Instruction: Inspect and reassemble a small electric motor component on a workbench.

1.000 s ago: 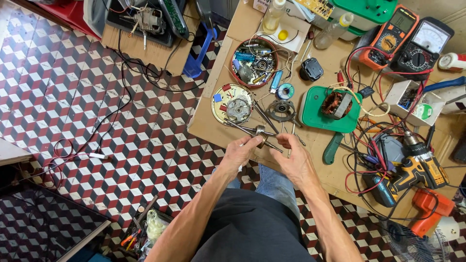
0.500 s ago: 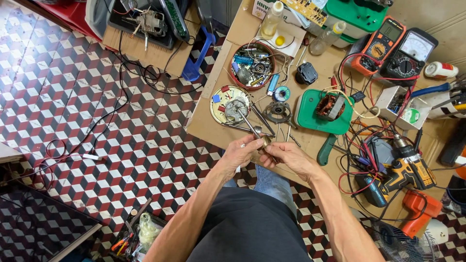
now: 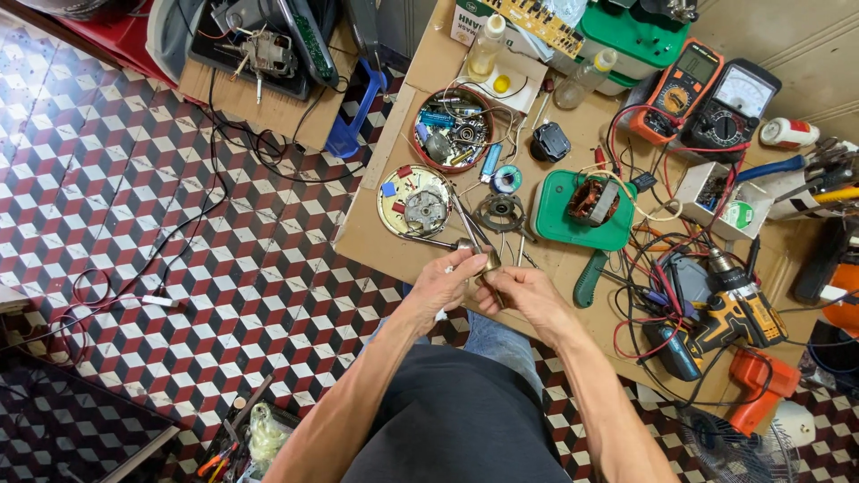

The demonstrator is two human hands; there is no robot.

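A small brass-coloured metal part (image 3: 488,261) sits pinched between my two hands at the near edge of the surface (image 3: 376,237), just above my lap. My left hand (image 3: 445,283) curls around it from the left, fingers closed on its side; my right hand (image 3: 519,293) meets it from the right, fingertips closed on the same piece, so both hands touch across it. A thin metal rod (image 3: 429,241) runs left from the part over the surface edge. Just beyond my hands lie a round metal plate with a motor piece (image 3: 414,201) and a dark ring-shaped part (image 3: 501,213). To the right stands a green housing with a copper-wound motor (image 3: 582,210), and further right a yellow cordless drill (image 3: 734,309) among red and black wires. The patterned tile floor (image 3: 179,224) spreads to my left.
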